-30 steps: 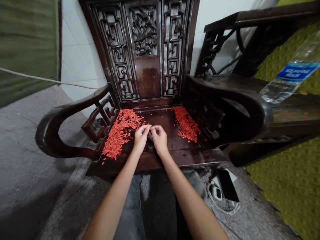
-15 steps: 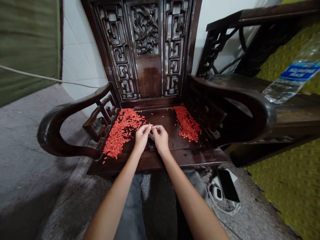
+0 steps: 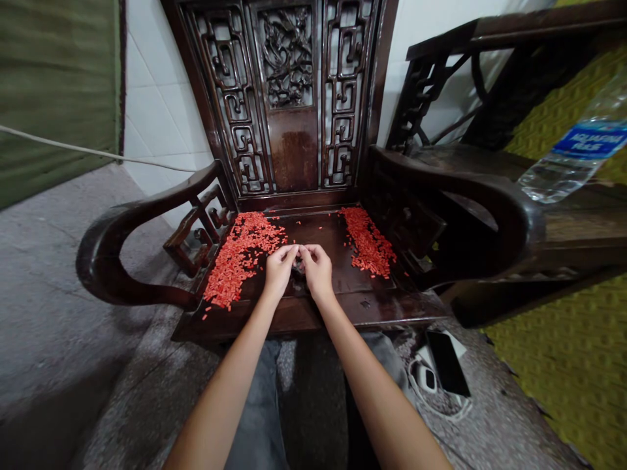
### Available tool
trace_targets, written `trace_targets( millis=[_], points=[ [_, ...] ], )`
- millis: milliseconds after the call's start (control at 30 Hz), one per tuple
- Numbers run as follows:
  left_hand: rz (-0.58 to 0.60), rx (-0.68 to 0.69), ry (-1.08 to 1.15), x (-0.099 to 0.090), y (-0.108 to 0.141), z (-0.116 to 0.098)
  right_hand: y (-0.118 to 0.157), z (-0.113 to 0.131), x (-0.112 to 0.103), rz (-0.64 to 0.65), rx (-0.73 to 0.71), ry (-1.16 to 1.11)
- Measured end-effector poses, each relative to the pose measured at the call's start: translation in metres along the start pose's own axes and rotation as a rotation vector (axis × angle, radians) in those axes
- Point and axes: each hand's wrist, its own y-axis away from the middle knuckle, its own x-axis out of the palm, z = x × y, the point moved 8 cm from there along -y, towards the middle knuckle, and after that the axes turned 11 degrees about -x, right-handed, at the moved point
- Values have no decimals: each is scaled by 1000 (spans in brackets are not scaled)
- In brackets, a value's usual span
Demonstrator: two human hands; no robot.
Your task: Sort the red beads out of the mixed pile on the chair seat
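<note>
My left hand (image 3: 280, 266) and my right hand (image 3: 317, 266) meet over the middle of a dark wooden chair seat (image 3: 321, 232). Thumb and forefinger of each are pinched together, the fingertips of both hands touching. What lies between them is mostly hidden now; a red bit showed there a moment earlier. To the left of my hands spreads a large scatter of small red pieces (image 3: 230, 267), short and flat. A smaller pile of the same red pieces (image 3: 366, 243) lies on the seat's right side. Beneath my hands is a small dark patch or object that I cannot make out.
Carved armrests curve around at left (image 3: 105, 251) and right (image 3: 519, 215). A plastic water bottle (image 3: 582, 153) stands tilted in view at the right. On the floor at lower right are a black phone (image 3: 448, 362) and a white device (image 3: 425, 377) with a coiled cable.
The view has shifted very slightly. My fingertips have come closer together, and the red bit seen between them is now hardly visible. Both piles look the same.
</note>
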Motion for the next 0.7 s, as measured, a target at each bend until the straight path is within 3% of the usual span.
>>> trace_targets(
  millis=[700],
  points=[
    [8,0,-14,2,2,3,-1,-1,0,-14,83,-102]
  ],
)
